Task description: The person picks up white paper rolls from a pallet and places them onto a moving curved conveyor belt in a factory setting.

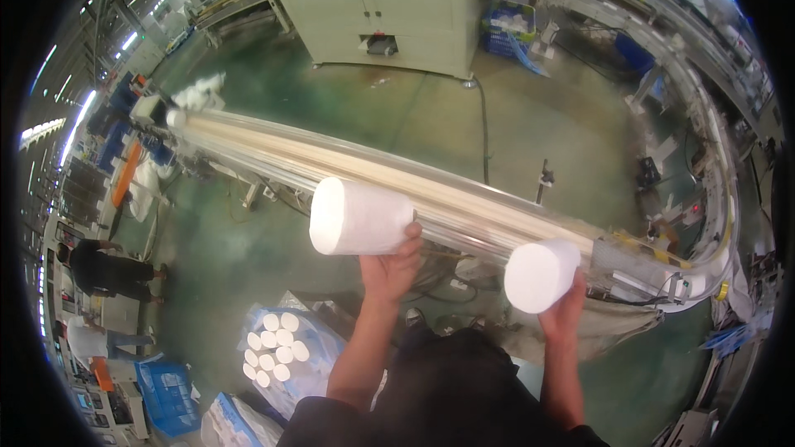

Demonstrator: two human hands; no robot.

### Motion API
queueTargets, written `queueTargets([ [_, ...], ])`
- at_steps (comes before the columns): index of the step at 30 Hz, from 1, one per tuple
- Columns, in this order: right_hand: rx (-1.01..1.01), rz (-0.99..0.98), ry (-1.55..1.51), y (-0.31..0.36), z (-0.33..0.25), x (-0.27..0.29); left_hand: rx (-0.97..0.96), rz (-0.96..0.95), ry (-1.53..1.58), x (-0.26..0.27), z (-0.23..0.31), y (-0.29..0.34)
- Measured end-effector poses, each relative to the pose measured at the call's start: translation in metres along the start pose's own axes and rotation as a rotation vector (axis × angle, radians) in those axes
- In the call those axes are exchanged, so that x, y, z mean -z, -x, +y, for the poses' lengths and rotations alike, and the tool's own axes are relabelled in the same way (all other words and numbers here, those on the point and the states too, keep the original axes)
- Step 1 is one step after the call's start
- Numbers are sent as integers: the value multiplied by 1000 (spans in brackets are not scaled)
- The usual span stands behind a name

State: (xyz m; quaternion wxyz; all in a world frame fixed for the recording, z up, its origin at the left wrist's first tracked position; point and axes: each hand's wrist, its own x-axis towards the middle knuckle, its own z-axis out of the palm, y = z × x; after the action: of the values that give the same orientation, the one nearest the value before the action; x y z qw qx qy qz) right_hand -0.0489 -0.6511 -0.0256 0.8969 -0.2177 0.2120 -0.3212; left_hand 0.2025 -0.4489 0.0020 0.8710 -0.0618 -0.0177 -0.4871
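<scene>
My left hand (391, 271) is closed round the right end of a white paper roll (368, 219), which lies on its side in the air with its flat end facing left. Farther right, my right hand (566, 306) grips a second white paper roll (538, 277) from below and behind. That roll is tilted, its round end turned toward me. Both rolls are held above the near edge of a long conveyor (373, 167) with a pale belt. Some of my fingers are hidden behind the rolls.
At lower left, a plastic-lined container (319, 368) holds several white rolls standing on end. A blue crate (168, 397) sits farther left, near two people (112, 269). Past the conveyor stands a large pale cabinet (389, 24). A curved conveyor track (720, 165) runs along the right.
</scene>
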Motion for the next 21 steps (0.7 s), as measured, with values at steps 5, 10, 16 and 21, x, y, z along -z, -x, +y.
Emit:
queueTargets([
  [5, -27, 52, 18, -23, 22, 1, -63, 85, -25, 5, 13, 2],
  [10, 49, 268, 389, -84, 64, -1, -406, 419, -589, 18, 58, -25],
  [16, 118, 328, 795, -186, 159, -37, -297, 681, -1976, 86, 192, -113],
  [21, 165, 349, 1079, -231, 225, -17, 57, 571, -2261, 123, 270, -166],
])
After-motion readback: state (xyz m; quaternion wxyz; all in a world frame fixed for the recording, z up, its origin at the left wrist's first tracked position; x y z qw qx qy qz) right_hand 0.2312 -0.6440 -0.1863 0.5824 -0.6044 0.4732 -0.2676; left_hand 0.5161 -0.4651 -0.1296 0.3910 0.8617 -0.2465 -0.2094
